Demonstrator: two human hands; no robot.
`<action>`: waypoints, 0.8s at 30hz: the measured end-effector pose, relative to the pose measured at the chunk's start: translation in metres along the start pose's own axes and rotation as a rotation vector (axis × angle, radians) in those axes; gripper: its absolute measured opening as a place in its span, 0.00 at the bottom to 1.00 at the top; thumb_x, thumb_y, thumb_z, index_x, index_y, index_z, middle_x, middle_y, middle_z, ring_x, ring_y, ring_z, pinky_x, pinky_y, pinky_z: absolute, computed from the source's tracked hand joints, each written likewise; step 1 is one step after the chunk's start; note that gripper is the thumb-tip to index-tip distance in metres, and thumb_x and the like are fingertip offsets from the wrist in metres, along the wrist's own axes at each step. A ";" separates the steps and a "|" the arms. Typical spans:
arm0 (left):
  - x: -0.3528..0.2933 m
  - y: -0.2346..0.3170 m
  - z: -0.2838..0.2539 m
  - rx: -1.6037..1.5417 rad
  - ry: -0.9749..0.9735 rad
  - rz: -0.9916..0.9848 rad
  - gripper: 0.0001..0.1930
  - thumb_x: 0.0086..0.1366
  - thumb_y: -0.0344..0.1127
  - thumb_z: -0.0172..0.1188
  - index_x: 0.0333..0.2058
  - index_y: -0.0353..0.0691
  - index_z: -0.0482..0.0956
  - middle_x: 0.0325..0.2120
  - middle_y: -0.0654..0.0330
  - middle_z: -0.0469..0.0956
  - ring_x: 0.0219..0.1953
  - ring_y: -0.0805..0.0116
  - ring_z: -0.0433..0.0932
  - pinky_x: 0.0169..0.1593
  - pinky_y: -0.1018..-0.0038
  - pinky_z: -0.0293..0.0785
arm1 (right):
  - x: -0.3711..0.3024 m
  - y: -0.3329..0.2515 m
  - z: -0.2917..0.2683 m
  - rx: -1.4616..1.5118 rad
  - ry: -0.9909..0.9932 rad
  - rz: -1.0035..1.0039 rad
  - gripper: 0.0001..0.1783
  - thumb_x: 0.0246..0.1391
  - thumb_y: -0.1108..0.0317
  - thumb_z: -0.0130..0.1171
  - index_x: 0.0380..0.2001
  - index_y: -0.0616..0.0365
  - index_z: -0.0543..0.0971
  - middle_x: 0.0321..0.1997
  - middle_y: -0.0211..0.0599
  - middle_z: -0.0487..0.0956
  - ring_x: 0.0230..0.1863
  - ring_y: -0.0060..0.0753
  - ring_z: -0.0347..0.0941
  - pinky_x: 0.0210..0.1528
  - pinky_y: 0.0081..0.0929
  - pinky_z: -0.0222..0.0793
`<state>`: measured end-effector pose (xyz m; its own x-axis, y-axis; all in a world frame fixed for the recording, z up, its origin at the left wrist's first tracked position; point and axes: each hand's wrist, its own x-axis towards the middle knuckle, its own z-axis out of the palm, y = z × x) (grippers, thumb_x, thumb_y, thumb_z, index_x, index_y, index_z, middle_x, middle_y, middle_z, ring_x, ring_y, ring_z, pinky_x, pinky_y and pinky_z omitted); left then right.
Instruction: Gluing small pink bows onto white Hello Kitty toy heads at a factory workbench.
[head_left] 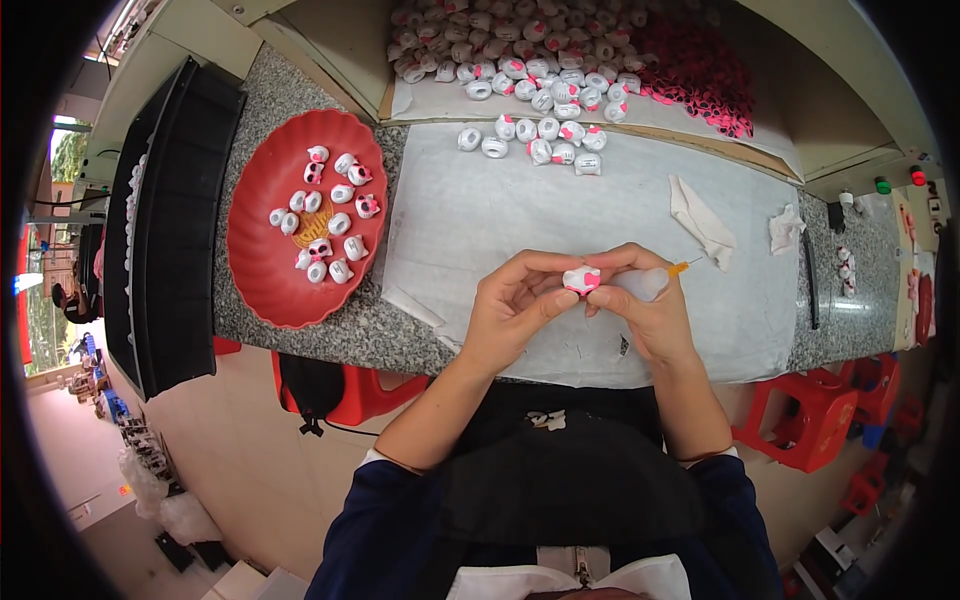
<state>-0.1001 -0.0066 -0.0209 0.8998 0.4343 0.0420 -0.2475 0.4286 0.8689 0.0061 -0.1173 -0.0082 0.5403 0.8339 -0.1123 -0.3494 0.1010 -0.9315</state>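
Between the fingertips of my left hand and my right hand is a small white toy head with pink parts, pinched from both sides above the white paper sheet. A translucent glue bottle with an orange needle tip is also tucked in my right hand, its needle pointing to the upper right. To the left, a red scalloped tray holds several white heads, some with pink faces. More white heads lie at the far edge of the paper.
A shelf at the back holds a heap of white heads and a pile of pink pieces. Crumpled white cloths lie right of my hands. A black tray rack stands far left. Red stools are below the bench.
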 end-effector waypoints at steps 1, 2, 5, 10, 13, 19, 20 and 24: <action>0.001 -0.001 0.000 0.000 0.000 0.000 0.12 0.50 0.24 0.55 0.36 0.33 0.68 0.34 0.54 0.71 0.38 0.71 0.70 0.42 0.76 0.65 | 0.000 -0.001 0.000 0.000 0.000 0.000 0.13 0.37 0.77 0.57 0.31 0.65 0.71 0.28 0.40 0.73 0.26 0.26 0.69 0.26 0.19 0.66; 0.001 -0.004 -0.001 -0.007 -0.024 0.043 0.13 0.50 0.23 0.54 0.36 0.32 0.67 0.34 0.55 0.71 0.39 0.70 0.69 0.43 0.75 0.65 | -0.001 -0.001 0.001 0.018 -0.005 0.016 0.13 0.37 0.78 0.57 0.31 0.65 0.71 0.28 0.39 0.73 0.26 0.26 0.69 0.26 0.19 0.67; 0.001 -0.005 -0.004 0.000 -0.057 0.100 0.12 0.50 0.23 0.55 0.36 0.33 0.68 0.33 0.56 0.71 0.39 0.69 0.69 0.44 0.75 0.64 | -0.001 0.000 0.001 0.028 -0.019 0.026 0.13 0.37 0.78 0.57 0.30 0.65 0.70 0.28 0.39 0.73 0.26 0.25 0.69 0.26 0.19 0.67; 0.000 -0.005 -0.008 0.097 -0.068 0.187 0.11 0.49 0.24 0.56 0.34 0.34 0.69 0.32 0.57 0.71 0.38 0.70 0.69 0.43 0.76 0.64 | -0.001 0.004 -0.001 -0.003 -0.059 0.001 0.12 0.36 0.79 0.58 0.29 0.65 0.70 0.28 0.39 0.73 0.27 0.26 0.69 0.27 0.19 0.67; -0.004 -0.002 -0.006 0.141 -0.023 0.222 0.10 0.49 0.23 0.56 0.33 0.34 0.70 0.32 0.57 0.71 0.37 0.70 0.69 0.42 0.75 0.65 | -0.002 0.004 0.002 0.012 -0.090 -0.004 0.12 0.36 0.80 0.57 0.29 0.65 0.70 0.28 0.40 0.73 0.26 0.27 0.70 0.27 0.20 0.68; 0.000 0.021 -0.009 0.364 -0.019 0.113 0.10 0.49 0.24 0.56 0.33 0.35 0.70 0.34 0.58 0.70 0.39 0.71 0.68 0.43 0.76 0.62 | -0.005 -0.001 0.009 0.055 0.015 -0.019 0.22 0.36 0.78 0.56 0.40 0.66 0.67 0.28 0.40 0.73 0.28 0.23 0.68 0.27 0.18 0.66; 0.003 0.036 -0.017 0.677 0.055 0.310 0.11 0.48 0.24 0.55 0.33 0.34 0.70 0.32 0.59 0.69 0.37 0.72 0.68 0.42 0.78 0.62 | -0.003 -0.005 0.008 0.003 0.010 -0.060 0.29 0.35 0.78 0.55 0.45 0.64 0.61 0.30 0.39 0.71 0.26 0.22 0.65 0.27 0.18 0.66; 0.005 0.084 -0.081 1.342 0.537 0.476 0.14 0.45 0.28 0.58 0.34 0.38 0.71 0.29 0.57 0.70 0.35 0.62 0.68 0.39 0.74 0.62 | 0.001 -0.008 -0.003 -0.049 0.096 -0.142 0.35 0.34 0.78 0.54 0.50 0.61 0.55 0.35 0.38 0.66 0.26 0.22 0.64 0.27 0.17 0.64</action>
<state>-0.1456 0.0954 0.0129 0.5271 0.6744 0.5171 0.2980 -0.7165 0.6308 0.0112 -0.1189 -0.0020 0.6530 0.7573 -0.0082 -0.2278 0.1861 -0.9558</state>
